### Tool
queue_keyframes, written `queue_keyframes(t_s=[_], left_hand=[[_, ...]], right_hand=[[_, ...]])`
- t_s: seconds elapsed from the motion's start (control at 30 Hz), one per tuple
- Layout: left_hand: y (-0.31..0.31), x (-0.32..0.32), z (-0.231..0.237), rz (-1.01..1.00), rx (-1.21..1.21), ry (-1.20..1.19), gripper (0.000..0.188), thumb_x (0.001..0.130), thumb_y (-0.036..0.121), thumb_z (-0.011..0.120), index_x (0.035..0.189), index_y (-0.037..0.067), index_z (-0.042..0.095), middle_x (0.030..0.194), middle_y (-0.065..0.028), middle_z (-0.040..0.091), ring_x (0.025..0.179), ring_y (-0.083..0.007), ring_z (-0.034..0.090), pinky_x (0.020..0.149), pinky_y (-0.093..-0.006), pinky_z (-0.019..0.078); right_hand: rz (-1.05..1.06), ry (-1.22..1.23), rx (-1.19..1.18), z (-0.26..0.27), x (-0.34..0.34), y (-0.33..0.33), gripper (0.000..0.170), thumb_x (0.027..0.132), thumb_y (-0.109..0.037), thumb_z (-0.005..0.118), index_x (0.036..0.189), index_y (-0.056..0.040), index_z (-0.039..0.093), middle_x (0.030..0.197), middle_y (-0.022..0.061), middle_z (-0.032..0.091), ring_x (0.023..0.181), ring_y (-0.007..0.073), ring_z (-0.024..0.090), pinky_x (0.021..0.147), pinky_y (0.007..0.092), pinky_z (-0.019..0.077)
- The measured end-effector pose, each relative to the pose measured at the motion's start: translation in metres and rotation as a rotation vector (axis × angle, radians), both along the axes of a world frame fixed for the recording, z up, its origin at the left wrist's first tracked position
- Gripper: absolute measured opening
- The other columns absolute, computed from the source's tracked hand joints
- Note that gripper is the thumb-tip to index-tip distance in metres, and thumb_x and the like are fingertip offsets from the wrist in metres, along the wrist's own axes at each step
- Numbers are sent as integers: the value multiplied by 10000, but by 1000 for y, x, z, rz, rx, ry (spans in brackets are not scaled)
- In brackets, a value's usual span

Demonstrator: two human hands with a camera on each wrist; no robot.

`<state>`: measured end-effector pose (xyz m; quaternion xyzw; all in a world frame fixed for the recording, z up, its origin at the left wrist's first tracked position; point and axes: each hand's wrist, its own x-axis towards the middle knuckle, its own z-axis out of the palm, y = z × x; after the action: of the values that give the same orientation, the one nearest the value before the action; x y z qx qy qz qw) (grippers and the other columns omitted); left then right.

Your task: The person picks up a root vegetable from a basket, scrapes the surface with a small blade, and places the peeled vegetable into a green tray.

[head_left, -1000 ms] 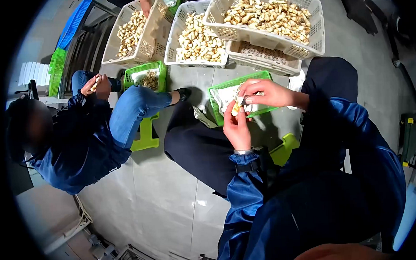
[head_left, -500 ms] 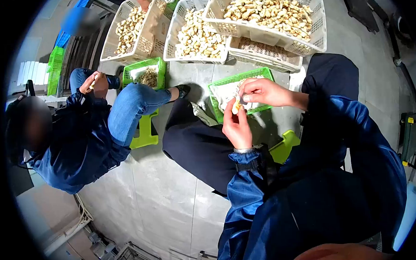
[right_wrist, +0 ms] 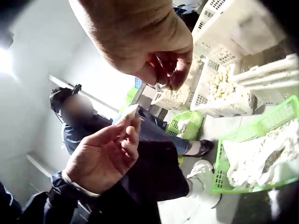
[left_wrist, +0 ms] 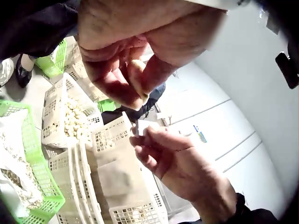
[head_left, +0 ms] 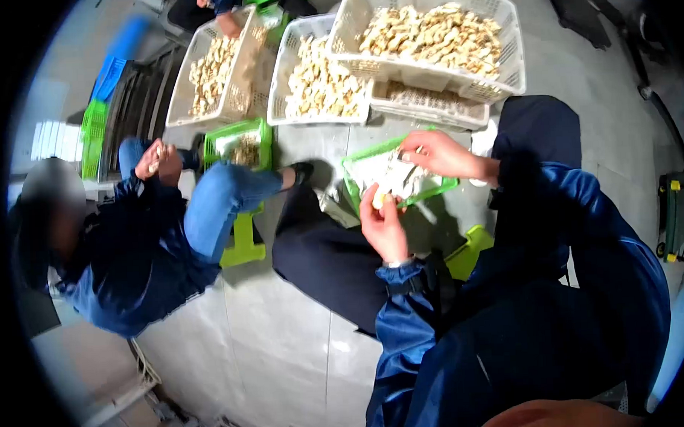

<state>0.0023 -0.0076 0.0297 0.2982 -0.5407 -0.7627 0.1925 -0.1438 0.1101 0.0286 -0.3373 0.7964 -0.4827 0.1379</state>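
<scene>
In the head view my left hand (head_left: 385,231) pinches a short, pale mushroom-like piece (head_left: 379,200) between thumb and fingertips. The same piece (right_wrist: 130,112) stands up from those fingertips in the right wrist view. My right hand (head_left: 444,154) is a little above and to the right, apart from the left. Between its thumb and forefinger it pinches a small, flat, whitish blade-like piece (left_wrist: 142,127), seen in the left wrist view. Both hands are over the near side of a green basket (head_left: 440,189), which holds white cloth or plastic and brownish scraps.
White perforated crates (head_left: 427,66) of similar pale pieces (head_left: 434,37) stand beyond the basket, some stacked. At left sits another person (head_left: 143,243), hands together, beside a second green basket (head_left: 262,133). A light green stool (head_left: 470,253) is under me.
My right hand has drawn away from the piece to the upper right, opening a gap between the hands. The left hand, still holding the piece, has shifted slightly down and left.
</scene>
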Motion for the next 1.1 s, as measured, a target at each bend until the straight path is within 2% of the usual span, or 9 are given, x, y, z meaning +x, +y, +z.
queue_keyframes(t_s=[0.13, 0.4, 0.6, 0.7, 0.83, 0.87, 0.93, 1.07, 1.1], left_hand=[[0, 0, -7, -42, -4, -17, 321, 889, 88, 580, 1183, 10, 480, 973, -83, 608, 752, -128, 595, 559, -231, 470], [2, -3, -9, -78, -80, 15, 538, 902, 136, 570, 1346, 29, 286, 1186, -135, 534, 871, -175, 590, 630, -254, 493], [-3, 2, -19, -31, -100, -70, 166, 864, 76, 618, 1015, 20, 578, 840, -12, 591, 715, -73, 550, 589, -202, 462], [-4, 3, -27, -81, -110, -37, 211, 839, 81, 651, 1026, 22, 573, 847, -7, 578, 735, -68, 544, 609, -212, 465], [5, -6, 3, -124, -655, -192, 369, 786, 72, 699, 1115, 12, 544, 993, -68, 583, 924, -118, 545, 761, -250, 455], [6, -9, 2, -119, -728, -159, 371, 795, 49, 681, 1134, 9, 536, 1035, -87, 585, 966, -129, 545, 789, -252, 451], [2, -10, 2, -178, -203, -93, 345, 817, 9, 641, 1142, 9, 527, 1025, -93, 607, 984, -131, 555, 825, -259, 449], [0, -20, -9, -21, -360, -134, 302, 806, 19, 655, 1085, 2, 541, 893, -69, 625, 866, -126, 570, 799, -262, 450], [0, -26, 3, -23, -684, -264, 296, 788, 36, 682, 1050, 6, 548, 871, -51, 608, 834, -129, 560, 775, -262, 455]], right_hand=[[174, -739, -48, 11, 2, 0, 266, 916, -274, 557, 1017, -35, 613, 862, 11, 623, 748, 69, 596, 560, 200, 456], [59, -889, -501, 12, -24, -41, 216, 921, -222, 548, 892, -9, 572, 814, 37, 598, 775, 92, 605, 640, 247, 492], [-102, -584, -333, 44, -111, -65, 189, 879, -183, 588, 812, -7, 576, 784, 54, 592, 707, 103, 583, 588, 264, 523], [-179, -563, -141, 47, -150, -17, 149, 861, -113, 598, 887, 34, 599, 803, 86, 620, 694, 108, 610, 561, 221, 525], [-382, -320, 167, 49, -218, 58, 122, 819, -79, 597, 722, -16, 559, 661, 70, 613, 543, 107, 605, 433, 261, 475], [-340, -76, 328, 43, -233, 74, 100, 784, -72, 571, 723, 6, 580, 692, 127, 630, 605, 188, 637, 502, 336, 500], [-283, 405, 666, 32, -258, 92, 132, 738, -98, 549, 761, 14, 615, 742, 185, 634, 717, 296, 641, 630, 409, 502], [-94, 279, 786, 21, -273, 73, 174, 691, -124, 562, 799, -19, 650, 799, 187, 639, 772, 358, 615, 695, 444, 482], [-47, 289, 810, 12, -277, 65, 163, 683, -125, 569, 780, -22, 650, 782, 182, 638, 755, 357, 614, 679, 444, 480]])
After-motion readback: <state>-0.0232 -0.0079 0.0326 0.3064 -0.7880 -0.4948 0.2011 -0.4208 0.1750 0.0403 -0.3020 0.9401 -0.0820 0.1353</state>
